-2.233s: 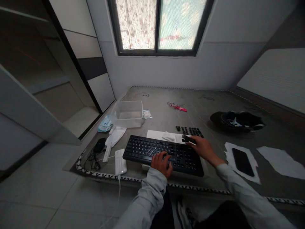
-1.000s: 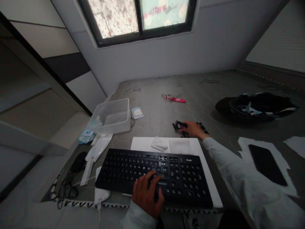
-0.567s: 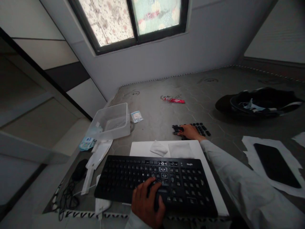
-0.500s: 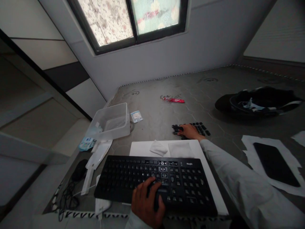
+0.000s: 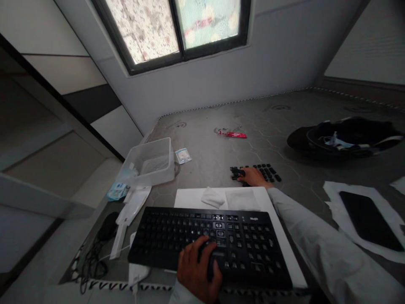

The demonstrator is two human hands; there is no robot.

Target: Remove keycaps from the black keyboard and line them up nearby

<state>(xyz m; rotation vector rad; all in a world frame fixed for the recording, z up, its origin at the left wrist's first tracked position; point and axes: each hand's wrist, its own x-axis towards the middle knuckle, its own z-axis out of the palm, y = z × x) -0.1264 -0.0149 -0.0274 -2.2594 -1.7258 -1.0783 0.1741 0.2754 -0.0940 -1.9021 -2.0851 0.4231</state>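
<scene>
A black keyboard lies on a white board, and several of its keys on the right have bare sockets where caps are off. My left hand rests on the keyboard's front edge, fingers bent and apart over the keys, gripping nothing. Farther back, my right hand reaches down among loose black keycaps laid out on the grey cloth. Its fingers are closed on a small black tool that pokes out to the left; its exact kind I cannot make out.
Behind the keyboard, white cloth pads lie on the white board. At left stand a clear plastic box and a cabled mouse. A red packet lies farther back. Rightward are a black cap and a phone on paper.
The whole view has shifted slightly right and down. Both hands keep about the same places, the left on the keyboard and the right at the loose keycaps.
</scene>
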